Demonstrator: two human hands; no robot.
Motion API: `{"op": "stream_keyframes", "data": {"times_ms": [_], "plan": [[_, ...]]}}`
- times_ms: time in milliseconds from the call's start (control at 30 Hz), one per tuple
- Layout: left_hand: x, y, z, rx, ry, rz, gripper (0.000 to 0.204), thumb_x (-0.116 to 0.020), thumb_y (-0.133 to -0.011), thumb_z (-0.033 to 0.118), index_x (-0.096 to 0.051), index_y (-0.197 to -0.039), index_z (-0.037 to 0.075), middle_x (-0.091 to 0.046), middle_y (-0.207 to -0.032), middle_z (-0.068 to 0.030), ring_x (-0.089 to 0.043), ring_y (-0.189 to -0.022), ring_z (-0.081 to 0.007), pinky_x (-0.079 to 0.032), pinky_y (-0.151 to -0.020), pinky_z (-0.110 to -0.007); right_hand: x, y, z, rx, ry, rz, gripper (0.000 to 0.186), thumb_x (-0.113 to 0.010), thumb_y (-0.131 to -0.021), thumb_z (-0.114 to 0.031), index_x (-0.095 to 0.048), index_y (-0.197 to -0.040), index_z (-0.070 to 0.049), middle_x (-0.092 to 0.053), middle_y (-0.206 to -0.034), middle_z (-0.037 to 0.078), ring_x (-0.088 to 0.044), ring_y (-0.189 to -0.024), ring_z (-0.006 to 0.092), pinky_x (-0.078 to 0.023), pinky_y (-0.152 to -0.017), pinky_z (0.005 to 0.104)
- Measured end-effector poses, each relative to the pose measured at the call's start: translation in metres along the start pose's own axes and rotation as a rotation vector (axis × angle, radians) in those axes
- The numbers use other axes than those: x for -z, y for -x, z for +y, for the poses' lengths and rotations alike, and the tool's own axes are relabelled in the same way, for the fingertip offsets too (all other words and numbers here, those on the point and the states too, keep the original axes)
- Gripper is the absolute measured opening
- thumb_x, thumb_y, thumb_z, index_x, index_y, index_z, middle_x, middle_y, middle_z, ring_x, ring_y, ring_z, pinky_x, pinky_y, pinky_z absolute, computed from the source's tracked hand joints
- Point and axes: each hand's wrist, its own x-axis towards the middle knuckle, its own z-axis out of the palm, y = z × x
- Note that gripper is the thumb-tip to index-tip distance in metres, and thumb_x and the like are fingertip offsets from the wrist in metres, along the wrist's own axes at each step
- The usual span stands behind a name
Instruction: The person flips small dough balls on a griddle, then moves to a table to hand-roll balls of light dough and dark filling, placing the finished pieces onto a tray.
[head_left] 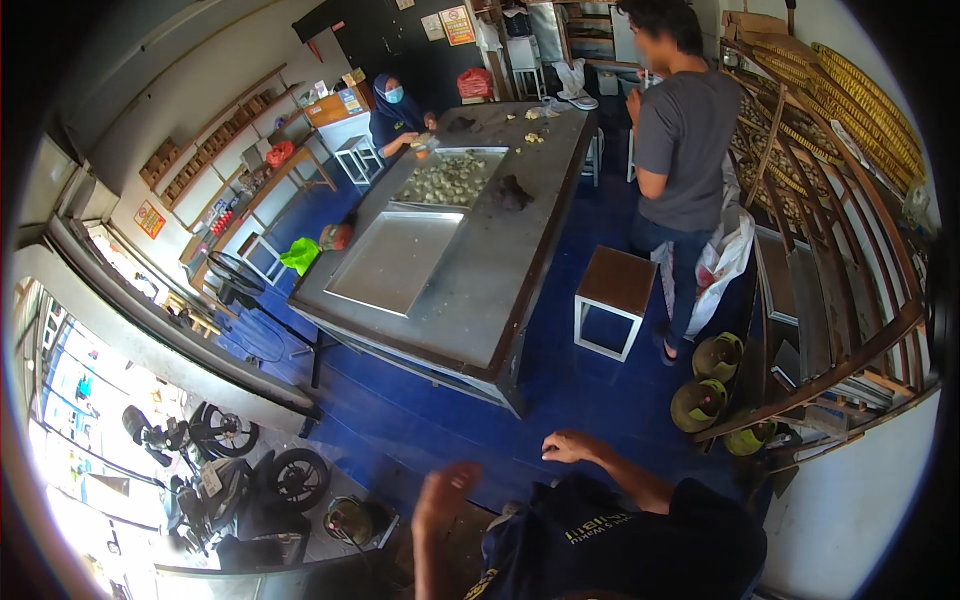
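Observation:
My left hand [449,490] is raised low in the view, smeared by motion, so its fingers are unclear. My right hand [568,447] is held out to its right with curled fingers; I cannot make out anything in them. Both are nearest the front edge of the steel table [490,300], apart from it. On the table lie a bare metal tray [393,263], a tray of pale dough pieces [453,178], a dark cloth-like heap [510,196] and scattered pale scraps [534,138].
One co-worker [392,120] is across the table, another [672,160] stands right beside a stool [618,280]. Wooden racks [830,330] and gas cylinders [700,400] line the right. A fan [232,280] stands left; motorbikes [225,470] are in the doorway.

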Motion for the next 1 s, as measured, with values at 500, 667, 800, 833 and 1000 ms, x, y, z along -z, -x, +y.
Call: {"op": "stream_keyframes", "data": {"times_ms": [500, 667, 800, 833, 1000], "plan": [[0.087, 0.102, 0.300, -0.957, -0.775, 1.076, 0.016, -0.058, -0.088, 0.013, -0.063, -0.090, -0.002, -0.063, -0.092, -0.0109, -0.056, -0.078, -0.0177, -0.045, -0.069, -0.029, 0.079, 0.098, 0.074, -0.304, -0.034, 0.449, 0.037, -0.066, -0.087, -0.032, -0.067, -0.108, -0.003, -0.070, -0.100, 0.016, -0.067, -0.094, 0.0304, -0.052, -0.080, 0.0380], [0.096, 0.099, 0.287, -0.918, -0.778, 1.101, 0.017, -0.058, -0.088, 0.013, -0.063, -0.090, -0.002, -0.063, -0.091, -0.0106, -0.056, -0.078, -0.0175, -0.045, -0.069, -0.029, 0.080, 0.140, 0.112, -0.424, 0.052, 0.491, 0.036, -0.069, -0.084, -0.032, -0.068, -0.104, -0.003, -0.070, -0.100, 0.017, -0.067, -0.095, 0.0305, -0.052, -0.082, 0.0378], [0.102, 0.088, 0.281, -0.877, -0.788, 1.112, 0.017, -0.057, -0.089, 0.014, -0.063, -0.090, -0.002, -0.063, -0.091, -0.0104, -0.056, -0.078, -0.0173, -0.045, -0.069, -0.029, 0.075, 0.144, 0.120, -0.449, -0.023, 0.504, 0.038, -0.068, -0.085, -0.032, -0.068, -0.106, -0.001, -0.071, -0.096, 0.016, -0.068, -0.090, 0.0285, -0.052, -0.078, 0.0361], [0.104, 0.084, 0.279, -0.863, -0.791, 1.119, 0.017, -0.057, -0.089, 0.014, -0.063, -0.090, -0.002, -0.063, -0.091, -0.0103, -0.056, -0.078, -0.0173, -0.045, -0.069, -0.029, 0.076, 0.140, 0.116, -0.456, -0.003, 0.502, 0.038, -0.068, -0.085, -0.033, -0.068, -0.105, -0.001, -0.071, -0.095, 0.016, -0.068, -0.090, 0.0278, -0.052, -0.078, 0.0358], [0.113, 0.058, 0.264, -0.793, -0.787, 1.142, 0.017, -0.056, -0.089, 0.014, -0.062, -0.090, -0.002, -0.063, -0.091, -0.0100, -0.056, -0.078, -0.0170, -0.045, -0.069, -0.029, 0.083, 0.112, 0.107, -0.447, -0.058, 0.480, 0.038, -0.069, -0.085, -0.034, -0.069, -0.104, -0.002, -0.071, -0.095, 0.017, -0.068, -0.090, 0.0269, -0.052, -0.078, 0.0362]]}}
